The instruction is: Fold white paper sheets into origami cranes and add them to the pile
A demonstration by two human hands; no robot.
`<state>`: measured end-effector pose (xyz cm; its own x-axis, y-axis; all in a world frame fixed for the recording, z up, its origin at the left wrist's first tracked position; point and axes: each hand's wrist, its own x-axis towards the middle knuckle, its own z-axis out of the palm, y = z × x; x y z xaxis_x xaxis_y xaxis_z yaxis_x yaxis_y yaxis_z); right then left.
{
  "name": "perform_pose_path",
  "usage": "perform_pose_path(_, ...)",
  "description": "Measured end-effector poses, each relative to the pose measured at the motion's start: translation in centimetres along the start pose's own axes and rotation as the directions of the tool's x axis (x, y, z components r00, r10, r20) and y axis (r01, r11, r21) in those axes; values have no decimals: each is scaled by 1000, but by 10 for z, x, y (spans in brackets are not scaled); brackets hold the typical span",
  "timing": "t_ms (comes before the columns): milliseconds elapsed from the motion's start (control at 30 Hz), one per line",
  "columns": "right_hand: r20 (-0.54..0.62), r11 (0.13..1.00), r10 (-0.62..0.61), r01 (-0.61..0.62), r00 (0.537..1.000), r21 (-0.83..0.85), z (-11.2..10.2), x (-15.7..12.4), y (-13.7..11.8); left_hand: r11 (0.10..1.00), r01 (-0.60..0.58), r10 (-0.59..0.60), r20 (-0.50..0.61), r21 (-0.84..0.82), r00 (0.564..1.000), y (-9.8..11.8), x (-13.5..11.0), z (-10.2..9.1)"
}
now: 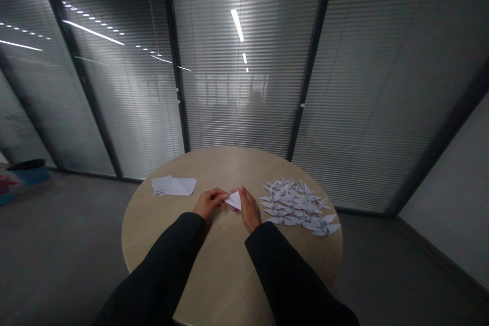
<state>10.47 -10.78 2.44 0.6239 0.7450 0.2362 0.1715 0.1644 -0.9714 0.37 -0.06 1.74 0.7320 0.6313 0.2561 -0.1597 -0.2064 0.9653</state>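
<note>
A small white folded paper (234, 199), triangular in shape, is held between both hands over the middle of a round wooden table (229, 270). My left hand (209, 201) pinches its left corner. My right hand (249, 208) grips its right side with curled fingers. Both arms wear black sleeves. To the right of my right hand lies a spread of several folded white paper cranes (298, 206). To the left, a small stack of flat white paper sheets (173, 185) rests on the tabletop.
Behind the table stands a glass wall with closed blinds (244, 61) and dark frames. The floor is grey carpet. A blue and pink object (23, 175) lies on the floor at far left.
</note>
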Motion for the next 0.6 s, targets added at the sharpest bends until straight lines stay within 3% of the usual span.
perform_pose_path(300, 8, 999, -36, 36, 999, -25, -1, 0, 1, 999, 21, -24, 61, 42, 998, -5, 1, -2)
perform_pose_path(600, -18, 998, -26, 25, 1000, -58, 0, 0, -1, 999, 22, -24, 48, 35, 999, -19, 6, -6)
